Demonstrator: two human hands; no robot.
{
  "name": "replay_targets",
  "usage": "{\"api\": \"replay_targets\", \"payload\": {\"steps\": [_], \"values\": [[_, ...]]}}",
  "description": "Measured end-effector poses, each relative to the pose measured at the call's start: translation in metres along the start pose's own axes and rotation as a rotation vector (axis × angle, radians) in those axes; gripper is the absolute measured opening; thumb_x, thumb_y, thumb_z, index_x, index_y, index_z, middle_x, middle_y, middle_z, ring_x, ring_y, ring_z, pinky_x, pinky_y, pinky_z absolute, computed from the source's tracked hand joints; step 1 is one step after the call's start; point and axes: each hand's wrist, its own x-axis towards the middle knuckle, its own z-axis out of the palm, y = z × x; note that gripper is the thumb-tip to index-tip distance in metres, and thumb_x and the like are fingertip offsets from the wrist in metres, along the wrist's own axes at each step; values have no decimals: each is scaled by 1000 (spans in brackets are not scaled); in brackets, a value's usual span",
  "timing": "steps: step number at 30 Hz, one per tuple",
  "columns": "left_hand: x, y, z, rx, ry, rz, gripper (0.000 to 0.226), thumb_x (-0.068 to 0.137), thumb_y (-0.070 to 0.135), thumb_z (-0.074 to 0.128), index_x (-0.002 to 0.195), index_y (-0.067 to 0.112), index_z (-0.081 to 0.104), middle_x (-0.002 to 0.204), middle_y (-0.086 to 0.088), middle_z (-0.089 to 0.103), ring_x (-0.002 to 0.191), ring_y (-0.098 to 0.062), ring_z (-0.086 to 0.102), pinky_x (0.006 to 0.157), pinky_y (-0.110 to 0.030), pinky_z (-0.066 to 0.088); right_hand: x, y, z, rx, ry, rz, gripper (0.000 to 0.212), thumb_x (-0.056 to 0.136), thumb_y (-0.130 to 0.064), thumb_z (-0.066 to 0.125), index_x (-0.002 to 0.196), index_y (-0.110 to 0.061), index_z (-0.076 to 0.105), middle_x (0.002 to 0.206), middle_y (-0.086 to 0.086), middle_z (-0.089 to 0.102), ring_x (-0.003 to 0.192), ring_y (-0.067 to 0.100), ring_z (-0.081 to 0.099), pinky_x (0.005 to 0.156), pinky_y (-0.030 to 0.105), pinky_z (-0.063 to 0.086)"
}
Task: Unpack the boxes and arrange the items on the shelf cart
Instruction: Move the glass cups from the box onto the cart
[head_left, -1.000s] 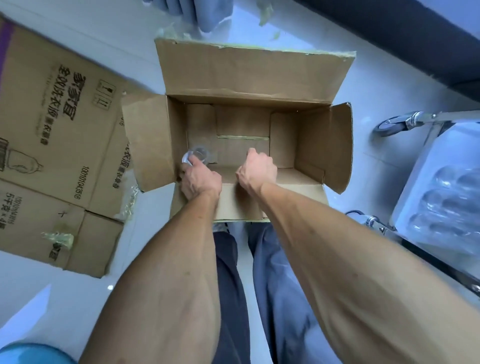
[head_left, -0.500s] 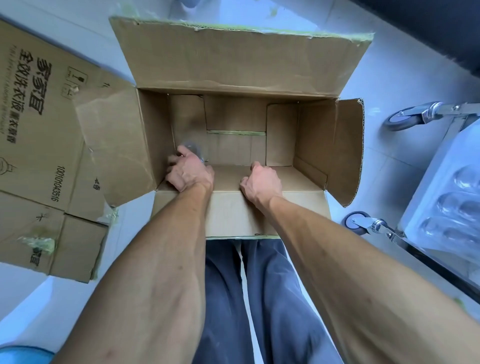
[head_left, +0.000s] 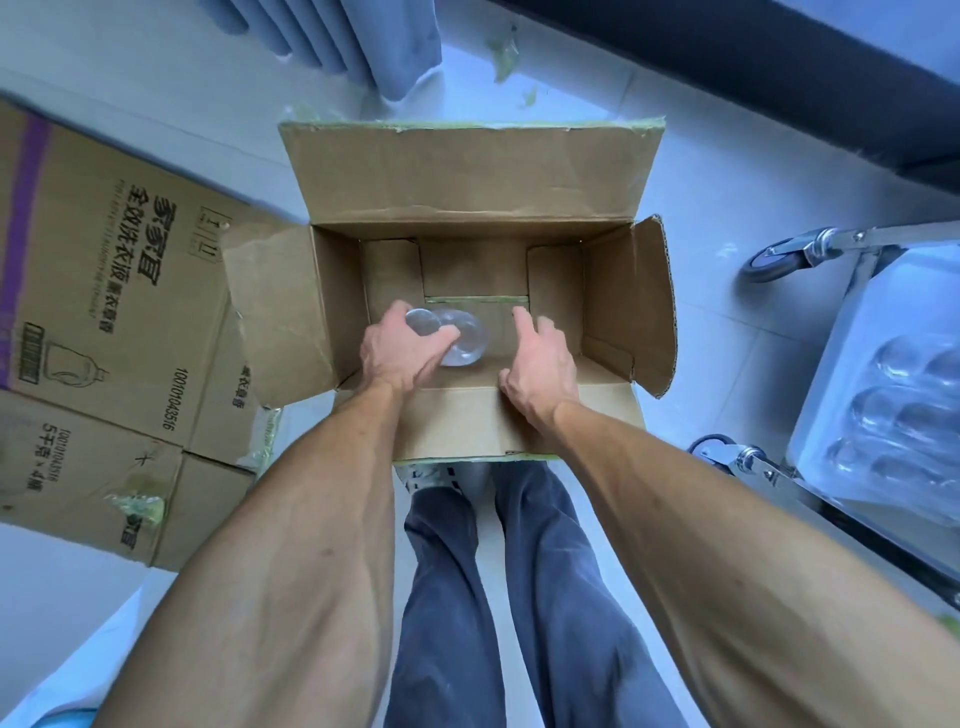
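Head view: an open brown corrugated cardboard box (head_left: 467, 218) stands on the pale tiled floor (head_left: 727, 218) with all four flaps folded out, and both bare forearms reach down into it. The left hand (head_left: 400, 348) has its fingers curled round a clear glass tumbler (head_left: 452, 338). The glass lies tilted, its base up by the knuckles and its wider mouth pointing toward the box's middle and the near wall, so its long axis runs roughly left to right and a little toward the person. Apart from the glass, the bare box bottom is all that shows.

The right hand (head_left: 540, 358) holds nothing; its fingers are loosely bent and spread, the index pointing at the far wall, the heel of the hand over the near wall of the box. It sits just beside the glass's mouth, apart from it, so the glass lies to its left and already belongs to the left hand.

To the right, well apart from the box, stands the white-trayed metal shelf cart on grey castors (head_left: 862, 332), with rows of clear glasses (head_left: 904, 405) already on it. The carry therefore looks to be rightward, across the body. A flattened printed brown carton (head_left: 104, 312) lies to the left.
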Motion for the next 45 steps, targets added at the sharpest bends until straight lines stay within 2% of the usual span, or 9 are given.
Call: {"api": "replay_targets", "payload": {"steps": [4,7,13,22,30,34,39,43,45], "values": [[-26,28,-7,-91,-89,195,49,62,53,56,100,22,66,100,-1,67,95,-23,58,76,-26,41,-5,-2,-22,4,-17,-163,89,81,-20,75,152,-24,23,151,11,31,139,29,31,109,42,35],[-42,48,-5,-88,-91,248,48,64,54,54,98,22,67,98,-1,69,94,-24,60,79,-29,48,-15,1,-33,117,2,-194,80,72,-28,78,141,-20,39,137,5,49,128,25,46,103,38,43],[-75,69,4,2,-73,342,57,76,61,49,122,29,61,123,2,66,111,-24,59,94,-34,47,-49,18,-52,212,103,-81,64,68,-50,77,118,-22,48,112,1,64,101,23,62,88,37,53],[-164,83,37,68,-30,434,55,65,70,56,103,31,64,99,9,69,97,-20,62,79,-29,43,-135,57,-39,449,208,198,75,68,-64,67,121,-15,49,113,10,63,108,30,60,83,35,47],[-242,49,97,245,-320,450,81,59,65,61,128,23,60,120,-6,67,113,-26,62,97,-37,50,-220,130,11,537,182,393,76,62,-63,74,115,-15,49,106,11,64,101,32,62,70,30,40],[-283,41,147,270,-423,456,82,63,63,57,136,27,55,134,-4,60,124,-22,55,95,-24,41,-258,184,29,562,207,503,72,61,-58,76,111,-15,47,97,8,62,98,32,63,67,30,38],[-341,23,208,321,-395,494,69,77,52,59,141,27,50,79,17,57,116,-22,57,89,-27,41,-303,242,51,604,235,567,63,63,-50,77,104,-17,42,84,1,53,93,30,63,64,30,38],[-385,8,252,233,-364,439,40,85,51,42,96,21,65,85,-6,66,95,-34,59,86,-39,47,-335,292,73,603,202,566,70,63,-50,78,113,-16,44,101,6,62,98,30,62,67,31,40],[-410,5,273,233,-305,418,38,91,47,35,68,19,45,73,-6,53,78,-32,49,74,-40,42,-352,318,83,594,183,553,73,62,-50,79,116,-15,44,103,7,62,100,30,61,67,31,40]]}}
